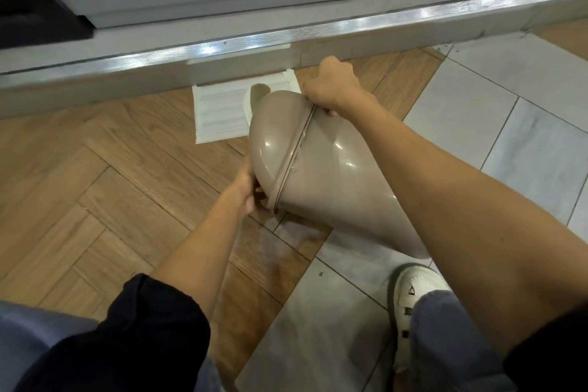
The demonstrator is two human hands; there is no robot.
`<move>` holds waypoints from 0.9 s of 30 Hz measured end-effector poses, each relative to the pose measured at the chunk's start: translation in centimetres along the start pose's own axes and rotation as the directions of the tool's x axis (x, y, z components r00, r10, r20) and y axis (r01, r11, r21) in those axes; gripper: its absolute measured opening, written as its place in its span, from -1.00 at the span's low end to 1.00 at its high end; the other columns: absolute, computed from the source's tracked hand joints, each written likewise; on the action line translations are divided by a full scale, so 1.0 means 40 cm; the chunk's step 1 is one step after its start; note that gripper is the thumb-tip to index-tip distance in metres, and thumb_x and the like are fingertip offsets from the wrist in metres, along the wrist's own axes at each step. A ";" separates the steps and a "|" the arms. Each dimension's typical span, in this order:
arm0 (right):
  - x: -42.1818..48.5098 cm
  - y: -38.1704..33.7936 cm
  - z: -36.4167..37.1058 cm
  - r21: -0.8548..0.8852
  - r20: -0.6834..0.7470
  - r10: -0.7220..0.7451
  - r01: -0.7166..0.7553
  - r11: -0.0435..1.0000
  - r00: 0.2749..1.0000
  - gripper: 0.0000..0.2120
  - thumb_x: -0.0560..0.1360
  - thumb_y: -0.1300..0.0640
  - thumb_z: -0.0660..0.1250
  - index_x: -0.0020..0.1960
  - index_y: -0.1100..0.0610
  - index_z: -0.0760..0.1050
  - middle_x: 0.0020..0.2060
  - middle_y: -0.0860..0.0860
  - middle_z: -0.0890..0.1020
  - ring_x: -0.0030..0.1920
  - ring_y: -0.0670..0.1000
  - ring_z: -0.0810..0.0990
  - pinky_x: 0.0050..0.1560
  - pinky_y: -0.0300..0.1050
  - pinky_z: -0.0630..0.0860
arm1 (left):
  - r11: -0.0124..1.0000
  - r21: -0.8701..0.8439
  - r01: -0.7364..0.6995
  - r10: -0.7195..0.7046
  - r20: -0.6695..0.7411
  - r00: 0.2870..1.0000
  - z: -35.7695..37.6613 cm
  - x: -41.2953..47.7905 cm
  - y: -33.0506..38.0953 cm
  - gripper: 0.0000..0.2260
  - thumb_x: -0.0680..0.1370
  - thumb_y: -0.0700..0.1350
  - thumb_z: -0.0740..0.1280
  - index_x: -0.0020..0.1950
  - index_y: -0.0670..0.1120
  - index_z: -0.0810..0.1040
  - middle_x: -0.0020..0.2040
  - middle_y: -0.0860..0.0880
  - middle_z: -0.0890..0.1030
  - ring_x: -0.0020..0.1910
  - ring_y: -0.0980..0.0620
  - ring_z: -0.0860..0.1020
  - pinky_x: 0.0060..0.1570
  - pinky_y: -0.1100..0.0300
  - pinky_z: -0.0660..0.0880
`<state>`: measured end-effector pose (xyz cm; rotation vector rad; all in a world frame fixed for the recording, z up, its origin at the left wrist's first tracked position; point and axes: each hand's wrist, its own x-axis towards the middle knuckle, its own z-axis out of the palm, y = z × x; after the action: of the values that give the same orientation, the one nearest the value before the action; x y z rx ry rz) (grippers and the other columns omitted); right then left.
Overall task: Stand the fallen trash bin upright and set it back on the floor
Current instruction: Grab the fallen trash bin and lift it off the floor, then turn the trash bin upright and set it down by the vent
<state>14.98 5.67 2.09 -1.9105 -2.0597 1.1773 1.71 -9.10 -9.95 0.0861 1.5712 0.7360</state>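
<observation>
The taupe plastic trash bin [331,175] with a domed swing lid is tilted, its lid end pointing up and away from me and its base low near my right foot. My left hand [248,189] grips the rim seam on the bin's near left side. My right hand [332,86] grips the same rim on the far upper side. Whether the base touches the floor is hidden behind the bin body and my right forearm.
A white slatted vent panel [216,111] lies on the wooden floor behind the bin. A raised step with a metal edge strip [286,32] runs across the back. Grey tiles [525,143] lie to the right. My white shoe [410,299] stands just below the bin.
</observation>
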 end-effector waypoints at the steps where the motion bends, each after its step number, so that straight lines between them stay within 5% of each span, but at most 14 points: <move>1: -0.004 0.000 0.000 0.021 -0.010 0.002 -0.002 1.000 1.000 -0.91 0.56 0.20 0.20 -0.13 0.17 0.36 0.04 0.13 0.46 0.02 0.22 0.57 -0.07 -0.01 0.50 | 1.000 -0.029 0.004 -0.004 -0.005 1.000 0.014 -0.030 0.014 -0.47 0.31 0.44 0.26 -0.24 -0.03 0.57 -0.11 -0.10 0.55 -0.17 -0.09 0.50 -0.10 0.05 0.43; 3: -0.007 0.000 -0.010 0.073 -0.065 0.018 -0.013 0.997 0.998 -0.93 0.56 0.18 0.22 -0.04 0.18 0.43 0.10 0.16 0.50 0.18 0.25 0.59 0.02 0.02 0.52 | 0.993 -0.114 0.009 -0.006 0.024 1.000 0.052 -0.101 0.049 -0.44 0.43 0.43 0.17 -0.27 -0.03 0.64 -0.05 -0.41 0.56 -0.36 -0.05 0.60 -0.25 0.25 0.53; 4: -0.007 -0.002 -0.021 0.112 -0.096 0.025 -0.014 0.994 0.995 -0.89 0.57 0.16 0.23 0.03 0.20 0.46 0.15 0.17 0.52 0.22 0.25 0.58 0.03 0.00 0.51 | 0.986 -0.164 -0.013 0.018 0.030 0.999 0.064 -0.124 0.061 -0.48 0.51 0.37 0.12 -0.09 0.02 0.69 -0.06 -0.03 0.28 -0.29 -0.12 0.66 -0.23 0.23 0.60; 5: -0.004 -0.004 -0.035 0.154 -0.119 0.031 -0.012 0.988 0.992 -0.87 0.57 0.14 0.25 0.04 0.20 0.46 0.14 0.16 0.53 0.19 0.24 0.59 -0.01 -0.04 0.48 | 0.978 -0.206 -0.031 0.035 0.014 0.999 0.068 -0.137 0.071 -0.48 0.54 0.34 0.10 0.17 0.02 0.64 0.36 -0.09 0.45 -0.09 -0.20 0.65 -0.13 0.14 0.62; 7: -0.001 -0.012 -0.067 0.219 -0.159 0.016 0.019 0.975 0.987 -0.82 0.55 0.13 0.26 -0.19 0.13 0.35 -0.08 0.06 0.50 -0.09 0.10 0.57 -0.19 -0.16 0.43 | 0.966 -0.247 -0.075 0.065 -0.047 0.997 0.071 -0.173 0.091 -0.41 0.53 0.35 0.12 0.35 -0.02 0.51 0.27 -0.16 0.58 -0.01 -0.14 0.59 -0.20 0.05 0.54; 10: -0.004 -0.028 -0.109 0.259 -0.204 -0.016 0.070 0.963 0.979 -0.75 0.49 0.17 0.28 -0.33 0.11 0.30 -0.39 0.00 0.36 -0.42 -0.02 0.32 -0.42 -0.18 0.32 | 0.953 -0.257 -0.158 0.140 -0.088 0.986 0.054 -0.214 0.127 -0.46 0.52 0.35 0.14 0.27 -0.02 0.49 -0.03 -0.05 0.60 -0.09 -0.02 0.55 -0.28 0.08 0.46; 15: -0.026 -0.044 -0.166 0.345 -0.194 -0.054 0.119 0.931 0.980 -0.97 0.44 0.21 0.32 -0.17 0.13 0.48 -0.39 0.13 0.35 -0.33 0.06 0.33 -0.36 -0.09 0.29 | 0.921 -0.219 -0.323 0.284 -0.193 0.939 0.028 -0.276 0.178 -0.68 0.52 0.29 0.23 0.07 0.12 0.58 -0.03 0.03 0.68 -0.09 0.07 0.62 -0.27 0.15 0.52; 20: -0.029 -0.032 -0.201 0.395 -0.165 -0.082 0.142 0.908 0.983 -0.91 0.57 0.19 0.31 -0.10 0.18 0.47 -0.40 0.08 0.35 -0.44 -0.01 0.33 -0.49 -0.23 0.33 | 0.861 -0.119 -0.495 0.435 -0.334 0.837 0.009 -0.316 0.200 -0.60 0.48 0.26 0.30 0.23 0.09 0.53 0.12 0.09 0.64 0.08 0.07 0.57 -0.13 0.08 0.48; 25: -0.034 0.013 -0.216 0.446 -0.119 -0.050 0.098 0.890 0.992 -0.72 0.61 0.23 0.29 0.09 0.48 0.58 -0.22 0.17 0.48 -0.36 0.01 0.42 -0.24 -0.07 0.40 | 0.742 -0.042 -0.669 0.602 -0.398 0.692 0.026 -0.363 0.207 -0.71 0.48 0.15 0.38 0.12 0.05 0.50 0.21 -0.02 0.56 0.07 0.13 0.55 -0.06 0.28 0.46; 27: -0.038 0.028 -0.211 0.487 -0.116 -0.039 0.091 0.869 0.992 -0.79 0.61 0.29 0.28 -0.08 0.40 0.60 -0.34 0.10 0.58 -0.41 -0.04 0.49 -0.26 -0.14 0.46 | 0.696 0.018 -0.718 0.669 -0.380 0.639 0.033 -0.373 0.202 -0.70 0.45 0.16 0.39 0.11 0.09 0.47 0.24 -0.09 0.50 0.06 0.09 0.52 -0.05 0.27 0.45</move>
<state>20.83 8.14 7.95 -1.6027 -1.5569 1.3876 2.40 -9.23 7.06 0.5141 1.8370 1.5479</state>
